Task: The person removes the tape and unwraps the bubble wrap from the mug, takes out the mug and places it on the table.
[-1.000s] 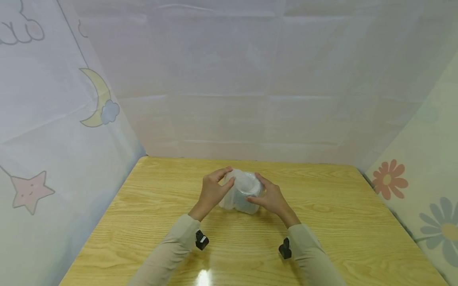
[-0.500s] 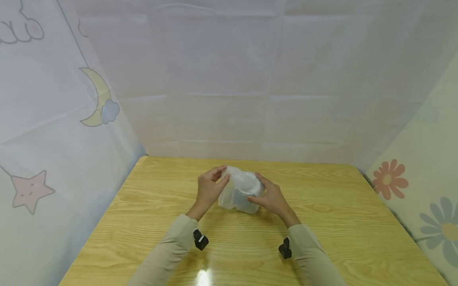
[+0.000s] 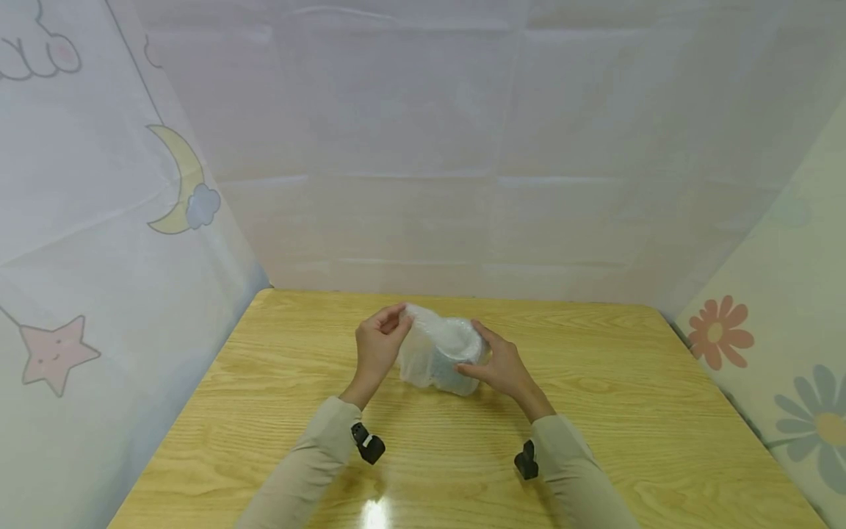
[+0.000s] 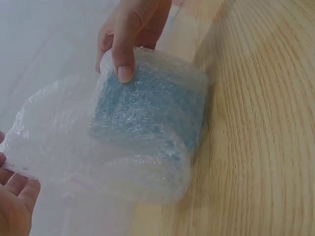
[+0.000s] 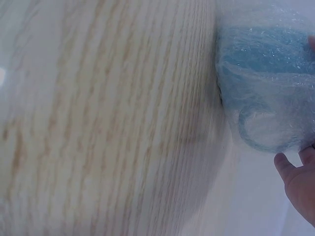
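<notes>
Wood-grain tabletop, toward its far edge: bubble wrap already encloses a blue object, one flap remaining unsecured; left hand pinches that flap, right hand grips the wrapped object.

Screened-off tabletop setup, wider room type can't tell: yellow wood-grain table, creased pale sheeting on three sides, printed with pink smiling star, yellow crescent moon, red flower.

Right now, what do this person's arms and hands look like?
Long beige sleeves reach the wrists. A small, boxy black device sits beside each, the left one showing a pale patch. The left hand and right hand wear no gloves.
</notes>
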Tool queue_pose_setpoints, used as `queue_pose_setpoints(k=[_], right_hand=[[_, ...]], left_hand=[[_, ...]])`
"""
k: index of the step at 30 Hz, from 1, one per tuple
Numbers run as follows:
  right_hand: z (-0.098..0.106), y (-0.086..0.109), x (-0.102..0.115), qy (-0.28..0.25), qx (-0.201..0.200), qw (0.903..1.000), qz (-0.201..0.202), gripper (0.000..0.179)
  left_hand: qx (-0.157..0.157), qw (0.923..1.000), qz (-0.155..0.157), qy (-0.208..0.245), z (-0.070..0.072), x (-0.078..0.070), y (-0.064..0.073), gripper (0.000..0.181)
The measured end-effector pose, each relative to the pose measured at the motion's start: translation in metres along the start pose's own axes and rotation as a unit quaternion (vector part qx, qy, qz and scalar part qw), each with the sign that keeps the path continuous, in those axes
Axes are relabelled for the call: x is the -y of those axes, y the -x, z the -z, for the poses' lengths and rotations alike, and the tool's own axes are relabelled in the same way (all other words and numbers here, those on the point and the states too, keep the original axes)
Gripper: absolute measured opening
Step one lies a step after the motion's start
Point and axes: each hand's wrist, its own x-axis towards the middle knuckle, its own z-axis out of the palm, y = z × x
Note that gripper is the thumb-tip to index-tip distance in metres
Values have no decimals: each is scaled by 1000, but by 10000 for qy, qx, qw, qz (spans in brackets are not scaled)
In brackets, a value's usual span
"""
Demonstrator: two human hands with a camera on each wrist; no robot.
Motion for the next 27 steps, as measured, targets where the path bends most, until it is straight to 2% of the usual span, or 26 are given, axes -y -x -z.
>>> queue_pose_setpoints(k=[1,9,12,18,21,27], right_hand=[[0,0,0,4,6,10000,12,100],[0,0,1,-36,-2,10000,-63,100],[0,0,1,-66,-15,9999,-92,101],[0,0,1,-151,-27,9998,-90,101],[0,0,1,-140,-15,9999,-65,101],[0,1,2,-155,1,9999,-59,101]], left_hand=[[-5,10000,56,60,0,1,0,23],[-10,9992,275,275,-4,35,-4,18],[-14,9981,454,410,-6,36,-3,19],[76,9918,1043,732,-9,32,-2,21],[92,9903,1210,673,-10,30,-2,19],[-91,9889,1395,496,-8,29,-2,17]])
